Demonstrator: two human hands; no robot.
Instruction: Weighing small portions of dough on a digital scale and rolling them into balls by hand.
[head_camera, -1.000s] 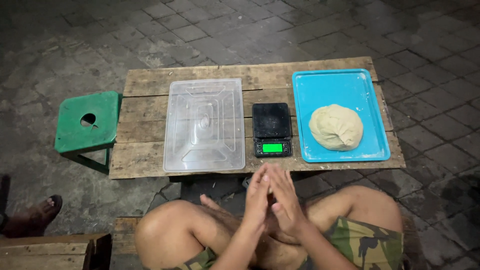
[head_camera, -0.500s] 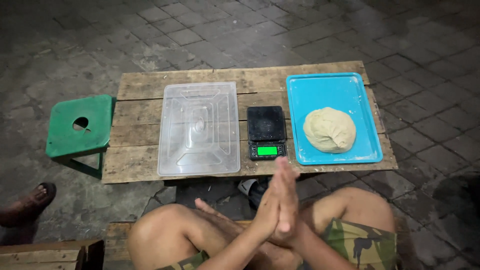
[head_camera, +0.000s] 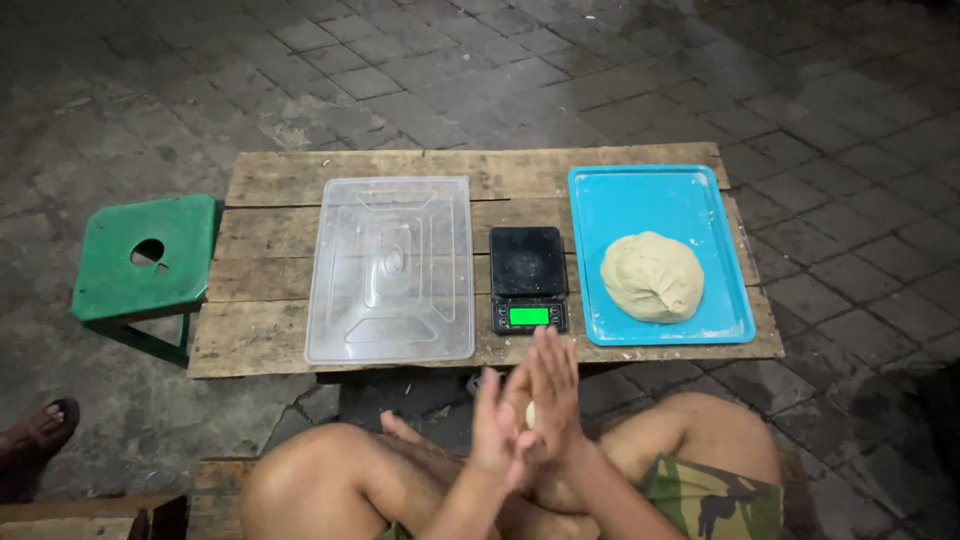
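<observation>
Hands: left hand (head_camera: 497, 425) and right hand (head_camera: 555, 400) are pressing flat together, palms sandwiching a small dough piece (head_camera: 530, 413).
Dough piece: mostly hidden, only a pale sliver is showing between the palms.
Scale (head_camera: 528, 279): sitting at 12 o'clock from the hands.
Dough ball (head_camera: 652, 276): lying on the blue tray (head_camera: 640, 195), at 2 o'clock.
Foot (head_camera: 38, 435): someone else's, partly cut off at the left edge.

table (head_camera: 270, 330): rough weathered wood planks
lid (head_camera: 391, 268): clear glossy plastic, smooth
scale (head_camera: 528, 279): black matt plastic
tray (head_camera: 640, 195): blue smooth plastic, floury
dough (head_camera: 652, 277): pale, matt, soft-looking
stool (head_camera: 145, 257): green painted, worn
floor (head_camera: 500, 70): rough grey pavers
</observation>
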